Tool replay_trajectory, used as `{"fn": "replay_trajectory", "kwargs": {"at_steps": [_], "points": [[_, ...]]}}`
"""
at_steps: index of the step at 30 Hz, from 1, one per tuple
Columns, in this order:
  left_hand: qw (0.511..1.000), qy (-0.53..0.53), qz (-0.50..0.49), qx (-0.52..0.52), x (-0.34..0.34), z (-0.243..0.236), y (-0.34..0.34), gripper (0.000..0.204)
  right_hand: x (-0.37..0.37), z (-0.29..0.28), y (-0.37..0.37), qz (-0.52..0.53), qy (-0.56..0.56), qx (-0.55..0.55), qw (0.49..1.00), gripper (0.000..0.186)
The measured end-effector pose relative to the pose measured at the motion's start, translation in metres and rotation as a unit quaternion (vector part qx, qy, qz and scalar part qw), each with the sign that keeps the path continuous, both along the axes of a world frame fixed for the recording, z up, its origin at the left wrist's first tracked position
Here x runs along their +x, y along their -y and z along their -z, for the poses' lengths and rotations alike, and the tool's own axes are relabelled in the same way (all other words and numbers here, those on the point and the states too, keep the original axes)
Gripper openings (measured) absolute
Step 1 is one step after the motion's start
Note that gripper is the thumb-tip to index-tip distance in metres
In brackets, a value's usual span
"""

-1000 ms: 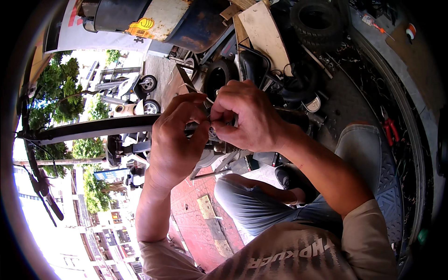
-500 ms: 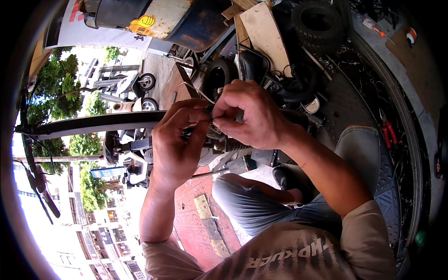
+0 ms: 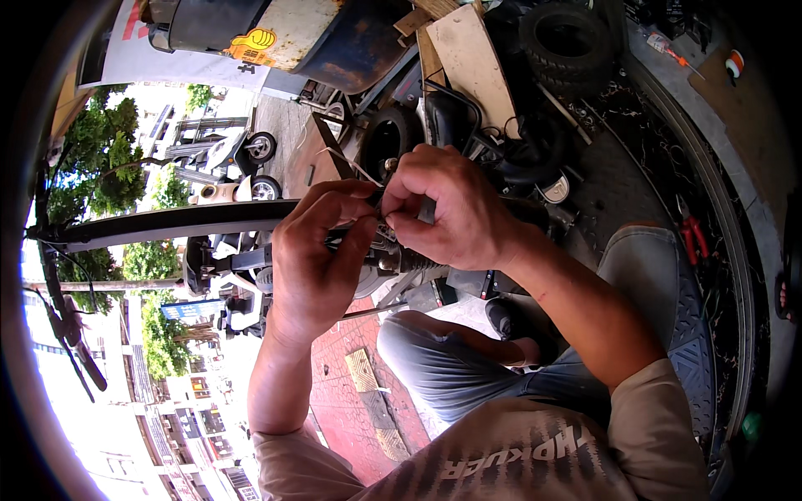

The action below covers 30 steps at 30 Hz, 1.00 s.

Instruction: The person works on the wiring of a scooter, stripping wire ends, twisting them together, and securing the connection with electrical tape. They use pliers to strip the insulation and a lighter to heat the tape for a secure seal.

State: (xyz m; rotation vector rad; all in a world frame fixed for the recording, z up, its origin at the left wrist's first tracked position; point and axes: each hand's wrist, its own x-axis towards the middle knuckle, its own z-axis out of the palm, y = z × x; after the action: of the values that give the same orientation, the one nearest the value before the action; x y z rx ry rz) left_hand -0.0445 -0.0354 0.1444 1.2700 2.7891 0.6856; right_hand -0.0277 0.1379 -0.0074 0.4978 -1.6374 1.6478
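Observation:
My left hand (image 3: 313, 263) and my right hand (image 3: 451, 209) meet at mid-view, fingertips almost touching. Each has thumb and fingers pinched around something small and dark, too hidden to name. Just beneath them lie metal parts (image 3: 388, 250) of a scooter-like vehicle, mostly covered by my hands. From behind my left hand its long black stem (image 3: 184, 221) runs left to a handlebar (image 3: 63, 309). A thin pale cable (image 3: 338, 159) rises beside my fingers.
Red-handled pliers (image 3: 692, 234) and a screwdriver (image 3: 678, 54) lie at the right. Tyres (image 3: 568, 79), a wooden board (image 3: 476, 71) and a rusty drum (image 3: 292, 33) stand at the back. Parked scooters (image 3: 251, 154) are outside at the left. My bent knee (image 3: 409, 338) is below my hands.

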Motion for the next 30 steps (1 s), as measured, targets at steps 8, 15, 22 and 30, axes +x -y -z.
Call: {"fn": "replay_trajectory", "kwargs": {"at_steps": [8, 15, 22, 30], "points": [[0.999, -0.026, 0.005, 0.03, 0.0, 0.015, -0.003, 0.014, 0.003, 0.003, -0.007, 0.026, 0.009, 0.021, 0.999, 0.016], [0.994, -0.013, 0.011, 0.112, 0.001, 0.042, 0.013, 0.032, 0.009, -0.009, -0.015, 0.092, -0.051, 0.088, 0.991, 0.021], [0.99, -0.056, 0.008, 0.13, -0.001, 0.052, 0.011, 0.03, 0.012, -0.016, -0.017, 0.115, -0.067, 0.156, 0.979, 0.022], [0.984, -0.134, 0.005, 0.115, 0.0, 0.051, 0.006, 0.019, 0.004, -0.006, -0.014, 0.035, -0.02, 0.062, 0.997, 0.017]]}}
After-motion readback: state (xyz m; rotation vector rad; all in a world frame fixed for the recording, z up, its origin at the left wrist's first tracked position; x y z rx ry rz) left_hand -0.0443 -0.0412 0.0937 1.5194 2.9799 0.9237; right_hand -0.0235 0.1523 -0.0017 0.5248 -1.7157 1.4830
